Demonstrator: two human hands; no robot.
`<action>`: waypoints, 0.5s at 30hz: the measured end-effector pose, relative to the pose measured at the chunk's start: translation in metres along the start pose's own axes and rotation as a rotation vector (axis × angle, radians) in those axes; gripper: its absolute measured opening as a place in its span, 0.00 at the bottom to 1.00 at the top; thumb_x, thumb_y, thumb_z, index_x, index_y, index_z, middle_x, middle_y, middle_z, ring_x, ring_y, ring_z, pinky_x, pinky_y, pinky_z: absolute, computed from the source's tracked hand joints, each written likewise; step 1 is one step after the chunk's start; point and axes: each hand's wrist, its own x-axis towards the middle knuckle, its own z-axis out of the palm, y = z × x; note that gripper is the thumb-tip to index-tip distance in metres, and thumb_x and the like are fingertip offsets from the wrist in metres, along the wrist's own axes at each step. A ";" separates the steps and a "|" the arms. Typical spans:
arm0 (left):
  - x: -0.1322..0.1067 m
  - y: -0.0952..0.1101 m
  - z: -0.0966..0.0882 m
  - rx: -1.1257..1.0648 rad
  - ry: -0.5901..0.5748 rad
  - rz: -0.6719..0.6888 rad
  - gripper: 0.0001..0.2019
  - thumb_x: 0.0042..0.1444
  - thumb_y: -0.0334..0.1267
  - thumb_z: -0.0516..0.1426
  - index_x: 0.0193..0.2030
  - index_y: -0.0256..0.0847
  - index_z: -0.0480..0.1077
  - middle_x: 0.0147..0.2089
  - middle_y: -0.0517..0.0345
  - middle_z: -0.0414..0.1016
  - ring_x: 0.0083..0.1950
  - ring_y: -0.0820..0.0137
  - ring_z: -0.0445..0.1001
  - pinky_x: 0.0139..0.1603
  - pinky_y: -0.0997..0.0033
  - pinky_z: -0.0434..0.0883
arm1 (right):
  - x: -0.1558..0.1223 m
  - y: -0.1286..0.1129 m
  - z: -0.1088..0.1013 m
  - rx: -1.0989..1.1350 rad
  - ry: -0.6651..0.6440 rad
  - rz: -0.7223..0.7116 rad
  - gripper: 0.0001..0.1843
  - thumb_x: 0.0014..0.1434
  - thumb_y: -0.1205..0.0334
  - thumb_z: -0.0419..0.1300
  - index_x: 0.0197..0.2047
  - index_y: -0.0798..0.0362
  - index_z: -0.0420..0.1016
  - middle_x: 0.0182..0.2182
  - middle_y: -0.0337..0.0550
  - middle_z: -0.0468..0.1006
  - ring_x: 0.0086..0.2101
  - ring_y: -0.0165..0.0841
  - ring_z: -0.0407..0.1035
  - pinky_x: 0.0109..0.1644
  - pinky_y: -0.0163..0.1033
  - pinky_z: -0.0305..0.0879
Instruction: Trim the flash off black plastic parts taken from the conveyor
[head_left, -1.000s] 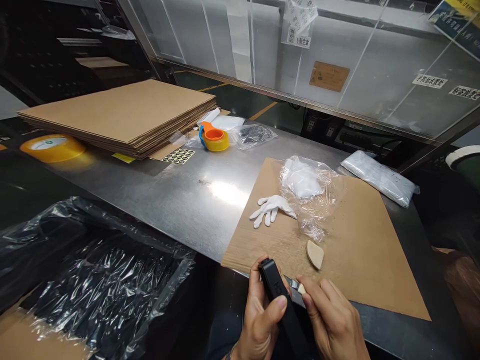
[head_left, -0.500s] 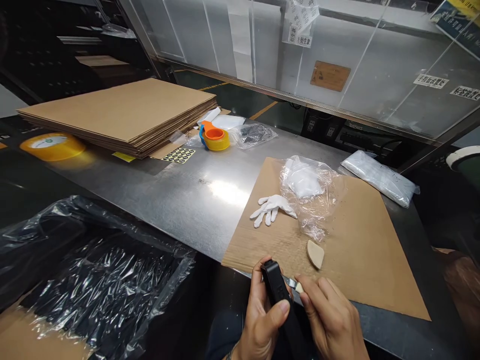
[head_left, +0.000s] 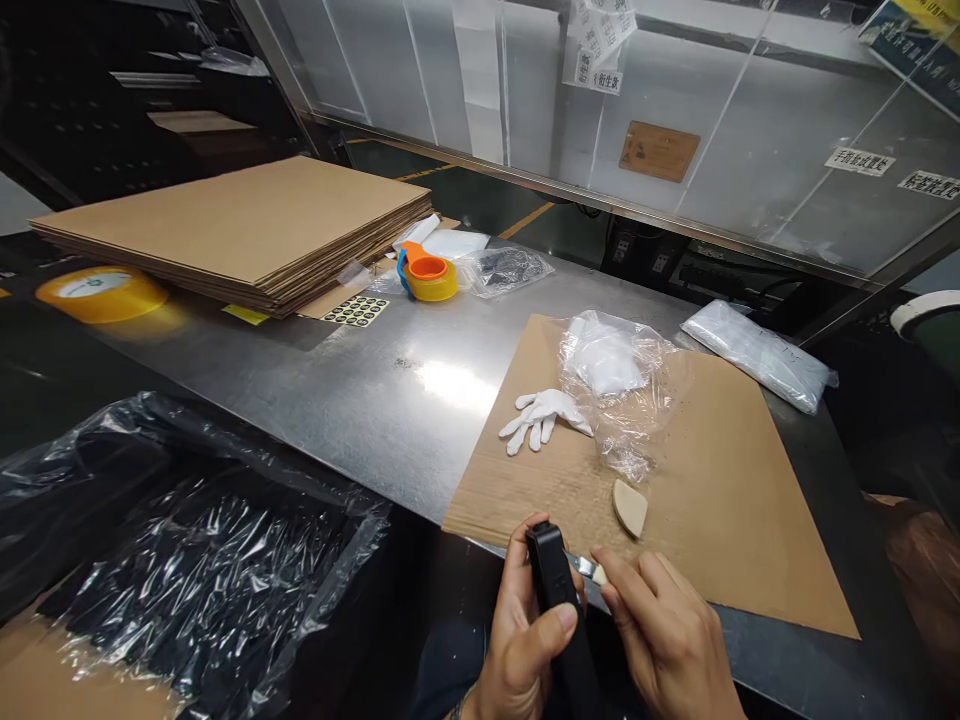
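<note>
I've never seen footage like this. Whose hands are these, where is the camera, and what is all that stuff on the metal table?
There is no machine here: a person works with two bare hands, and the camera sits on that person's head, looking forward and down. The left hand has its grip closed around a black oblong device. The right hand pinches a small pale piece against the device's side. In front of them a brown cardboard sheet lies on the steel table. On the sheet are a white glove, a crumpled clear plastic bag and a tan wedge-shaped piece. Farther back lie a stack of cardboard sheets and an orange tape dispenser. At lower left is a box lined with black plastic.
</note>
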 end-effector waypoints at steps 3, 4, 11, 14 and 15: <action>0.002 -0.002 -0.002 0.042 -0.055 0.049 0.33 0.42 0.38 0.63 0.56 0.48 0.56 0.34 0.60 0.66 0.32 0.72 0.66 0.34 0.72 0.63 | 0.000 0.003 0.003 -0.017 0.042 0.050 0.15 0.64 0.61 0.48 0.50 0.54 0.70 0.25 0.42 0.68 0.26 0.31 0.66 0.28 0.33 0.61; 0.003 -0.002 -0.003 0.058 -0.075 0.064 0.33 0.42 0.39 0.63 0.56 0.48 0.56 0.35 0.60 0.65 0.31 0.73 0.65 0.33 0.72 0.62 | 0.000 0.004 0.005 -0.018 0.062 0.074 0.16 0.64 0.61 0.47 0.50 0.54 0.71 0.24 0.41 0.68 0.26 0.31 0.66 0.28 0.33 0.61; 0.008 -0.003 -0.006 0.043 -0.099 0.047 0.30 0.44 0.37 0.62 0.55 0.47 0.58 0.35 0.59 0.64 0.31 0.74 0.63 0.31 0.72 0.61 | -0.001 0.006 0.010 0.095 0.067 0.133 0.16 0.64 0.62 0.47 0.51 0.54 0.69 0.26 0.43 0.70 0.28 0.32 0.67 0.30 0.34 0.63; 0.006 -0.002 -0.003 0.018 -0.079 0.036 0.30 0.44 0.36 0.62 0.55 0.47 0.58 0.36 0.59 0.65 0.31 0.74 0.64 0.33 0.72 0.62 | -0.001 0.006 0.008 0.176 0.044 0.154 0.15 0.64 0.63 0.47 0.51 0.53 0.69 0.29 0.44 0.72 0.30 0.32 0.69 0.31 0.34 0.65; 0.005 -0.002 -0.001 0.010 -0.069 0.032 0.30 0.44 0.36 0.62 0.55 0.47 0.58 0.36 0.59 0.65 0.31 0.73 0.64 0.34 0.71 0.63 | -0.001 0.006 0.007 0.212 0.034 0.160 0.15 0.64 0.63 0.47 0.51 0.53 0.69 0.30 0.44 0.73 0.31 0.32 0.70 0.32 0.34 0.66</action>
